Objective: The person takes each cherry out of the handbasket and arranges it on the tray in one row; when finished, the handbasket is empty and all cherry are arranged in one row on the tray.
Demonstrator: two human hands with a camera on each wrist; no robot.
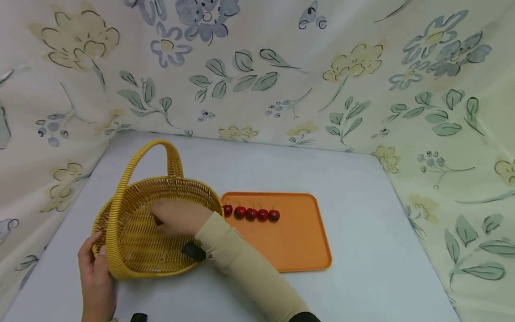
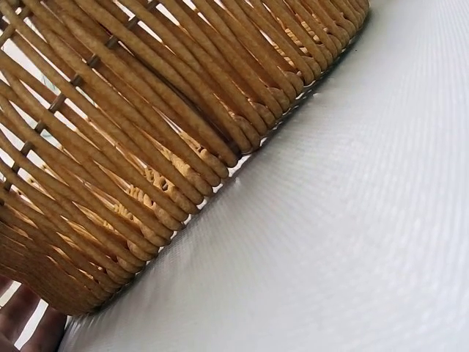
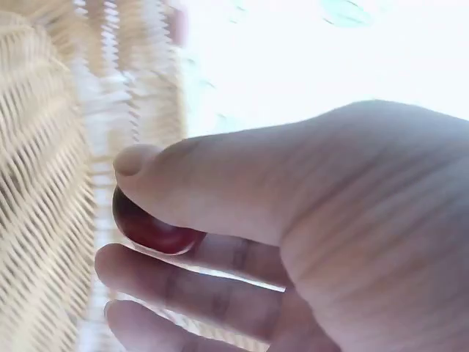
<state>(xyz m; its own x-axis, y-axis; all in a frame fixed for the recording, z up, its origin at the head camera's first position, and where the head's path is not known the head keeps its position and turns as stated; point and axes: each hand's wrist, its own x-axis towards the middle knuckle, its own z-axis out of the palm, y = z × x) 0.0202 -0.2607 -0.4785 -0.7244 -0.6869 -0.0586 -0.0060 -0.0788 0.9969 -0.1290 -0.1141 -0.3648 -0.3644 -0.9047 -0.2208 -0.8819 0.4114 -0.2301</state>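
A yellow wicker basket [image 1: 138, 252] with a tall arched handle stands at the left of the table. My left hand [image 1: 95, 273] grips its rim at the near left side; in the left wrist view the woven wall hides most of that hand, and only some fingers [image 2: 40, 323] show. Inside the basket, above its bottom, my right hand [image 1: 182, 218] pinches a dark red cherry [image 3: 154, 229] between thumb and fingers. Right of the basket, several cherries [image 1: 251, 214] with stems lie in a row on an orange tray [image 1: 299, 243].
The basket's right rim overlaps the tray's left edge in the head view. My right forearm crosses over the tray's near left corner. A white table [image 1: 362, 250] lies under everything, with floral cloth [image 1: 249, 107] hanging behind and at both sides.
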